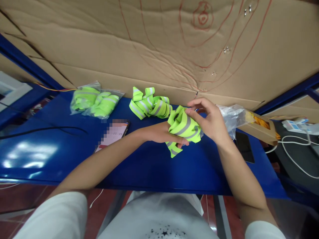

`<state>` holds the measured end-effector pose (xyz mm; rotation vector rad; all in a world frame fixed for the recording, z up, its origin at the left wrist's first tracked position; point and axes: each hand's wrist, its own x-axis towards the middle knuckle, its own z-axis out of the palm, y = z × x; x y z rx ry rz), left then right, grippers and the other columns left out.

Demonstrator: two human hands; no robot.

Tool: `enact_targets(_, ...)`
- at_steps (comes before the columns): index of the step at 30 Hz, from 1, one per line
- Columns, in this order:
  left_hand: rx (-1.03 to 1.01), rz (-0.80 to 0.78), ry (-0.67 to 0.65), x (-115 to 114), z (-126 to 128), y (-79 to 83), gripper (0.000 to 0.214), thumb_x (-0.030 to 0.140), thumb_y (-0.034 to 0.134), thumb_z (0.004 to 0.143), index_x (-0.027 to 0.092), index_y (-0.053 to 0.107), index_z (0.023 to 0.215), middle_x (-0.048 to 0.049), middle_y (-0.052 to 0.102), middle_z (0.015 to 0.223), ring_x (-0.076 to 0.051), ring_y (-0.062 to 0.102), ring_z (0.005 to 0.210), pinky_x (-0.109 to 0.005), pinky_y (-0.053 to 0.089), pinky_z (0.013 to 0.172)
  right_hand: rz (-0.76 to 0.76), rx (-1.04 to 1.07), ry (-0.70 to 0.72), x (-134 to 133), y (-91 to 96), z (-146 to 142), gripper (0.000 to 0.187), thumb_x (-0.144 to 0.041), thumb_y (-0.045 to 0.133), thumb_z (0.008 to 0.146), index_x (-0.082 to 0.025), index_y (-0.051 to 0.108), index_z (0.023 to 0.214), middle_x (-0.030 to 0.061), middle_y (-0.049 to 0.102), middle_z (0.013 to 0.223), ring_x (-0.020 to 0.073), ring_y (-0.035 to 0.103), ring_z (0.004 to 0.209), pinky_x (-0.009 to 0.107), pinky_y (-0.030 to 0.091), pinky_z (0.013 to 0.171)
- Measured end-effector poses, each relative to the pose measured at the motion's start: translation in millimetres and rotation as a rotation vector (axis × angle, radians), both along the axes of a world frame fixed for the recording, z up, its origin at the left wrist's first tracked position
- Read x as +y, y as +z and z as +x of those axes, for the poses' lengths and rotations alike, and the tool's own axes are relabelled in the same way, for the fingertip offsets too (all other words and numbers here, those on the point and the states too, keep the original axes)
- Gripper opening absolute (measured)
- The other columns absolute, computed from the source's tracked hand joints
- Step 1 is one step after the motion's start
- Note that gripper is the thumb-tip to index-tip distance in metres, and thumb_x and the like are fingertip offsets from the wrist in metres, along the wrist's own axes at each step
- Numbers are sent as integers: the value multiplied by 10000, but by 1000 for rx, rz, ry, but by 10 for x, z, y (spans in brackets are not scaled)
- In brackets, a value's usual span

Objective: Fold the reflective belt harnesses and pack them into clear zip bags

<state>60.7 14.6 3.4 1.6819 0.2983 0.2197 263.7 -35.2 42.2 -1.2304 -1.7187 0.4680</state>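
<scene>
Both hands hold a bunched neon-yellow strap with grey reflective stripes [183, 127] just above the blue table [149, 166]. My left hand [161, 132] is under it, fingers closed round its lower part. My right hand [209, 121] grips its right side, thumb and fingers pinched on the fabric. A loose end hangs down below the left hand. Behind the hands lies a loose pile of the same striped straps [149, 104].
Clear bags of packed straps [96, 101] lie at the back left. A phone [112, 134] lies left of my hands. To the right are an empty plastic bag [230, 116], a dark phone [244, 146], a cardboard box [259, 127] and white cables [289, 146]. Cardboard [159, 43] forms the back wall.
</scene>
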Motion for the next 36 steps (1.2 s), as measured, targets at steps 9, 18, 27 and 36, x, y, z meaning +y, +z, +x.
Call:
enact_targets(9,-80,-80,101,-62,-32,125,279,414,817,879,136,795,888,-80,787,851,-185,746,848,-264,589,781,-63,-327,183,-151,72,-77,712,-563,732,915,-240,515,1511,100,649,1449,287,648,1281,419,531,1062)
enact_targets(18,-25,-230,228,-16,0,53,317,325,915,754,134,778,967,-67,795,922,-172,746,857,-275,596,800,-130,-4,-4,-49,-10,-113,559,-471,789,871,-206,615,1332,61,761,1148,228,714,953,370,580,863)
enact_targets(27,85,-17,143,-62,-42,202,392,526,827,810,143,750,852,-51,748,711,-166,688,549,-263,537,514,-525,520,209,-111,110,-16,476,-512,826,844,-205,736,1197,55,786,1060,250,756,961,355,611,832)
enact_targets(36,-68,464,966,197,-11,-47,630,554,946,644,205,569,1009,65,561,694,-116,488,599,-247,342,550,-99,530,-86,63,-155,-185,536,-609,696,927,-208,673,1281,76,757,1195,241,725,1083,383,583,966)
